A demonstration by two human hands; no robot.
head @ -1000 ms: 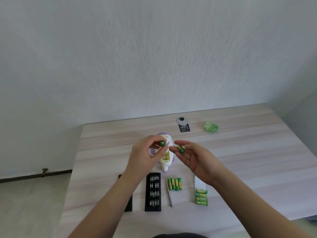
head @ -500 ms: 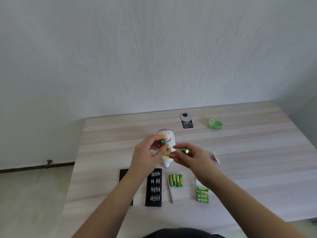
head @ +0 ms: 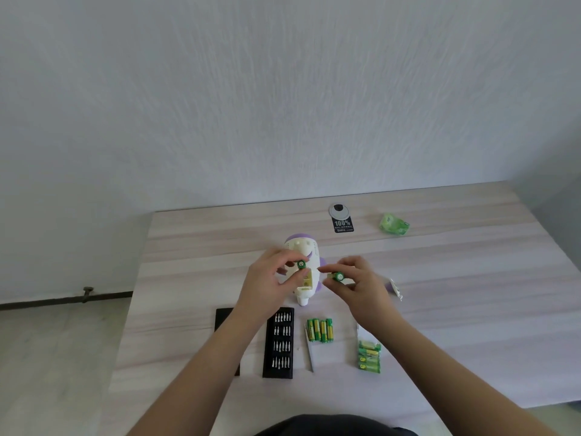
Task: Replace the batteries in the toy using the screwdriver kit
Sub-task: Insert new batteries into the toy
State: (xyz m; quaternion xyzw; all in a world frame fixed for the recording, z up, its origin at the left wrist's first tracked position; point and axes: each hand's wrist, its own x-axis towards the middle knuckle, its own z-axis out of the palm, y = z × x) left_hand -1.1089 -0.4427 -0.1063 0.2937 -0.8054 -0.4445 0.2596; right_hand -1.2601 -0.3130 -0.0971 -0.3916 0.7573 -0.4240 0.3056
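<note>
A white and purple toy [head: 303, 247] lies on the table with its battery bay [head: 307, 279] open and facing up. My left hand [head: 267, 283] pinches a green battery [head: 301, 264] end-on just above the bay. Right of the toy, my right hand [head: 358, 284] pinches a second green battery [head: 337, 276]. The black bit tray [head: 279, 343] of the screwdriver kit lies near me. A row of loose green-yellow batteries [head: 320, 330] lies beside the silver screwdriver [head: 309, 352]. Another battery group [head: 369, 357] lies further right.
The black kit lid [head: 224, 319] lies partly under my left forearm. The small white bay cover [head: 395, 286] rests right of my right hand. A black tag with a round disc [head: 341, 218] and crumpled green wrap [head: 393, 225] sit at the far side of the table.
My right hand has turned over and closed its fingertips on its battery, moving slightly down beside the toy. My left hand has kept its battery over the bay.
</note>
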